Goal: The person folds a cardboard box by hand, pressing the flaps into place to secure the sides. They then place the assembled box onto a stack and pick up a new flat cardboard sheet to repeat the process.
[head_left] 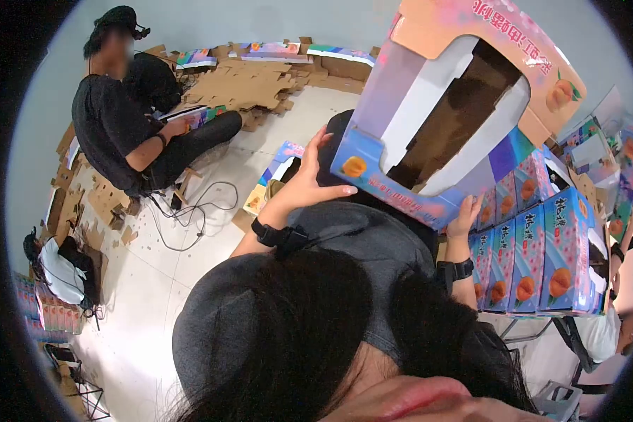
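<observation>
A printed cardboard fruit box [364, 168] in pink, blue and peach colours is held up in front of me, tilted, its large cut-out opening facing me. White panels and a dark brown inside show through the opening. At its lower left corner is my left hand [304, 184], thumb on the blue front edge and fingers along the side. My right hand [463, 219] grips the lower right corner, its fingertips over the edge. Part of each hand is hidden behind the box. Both wrists wear black straps.
Several similar boxes [527, 257] stand in rows at my right. Another person [116, 130] sits at the left with a printed piece in hand. Flattened brown cardboard [239, 86] covers the far floor. A black cable [198, 207] lies on the tiles. Another open box [278, 169] sits beyond my left arm.
</observation>
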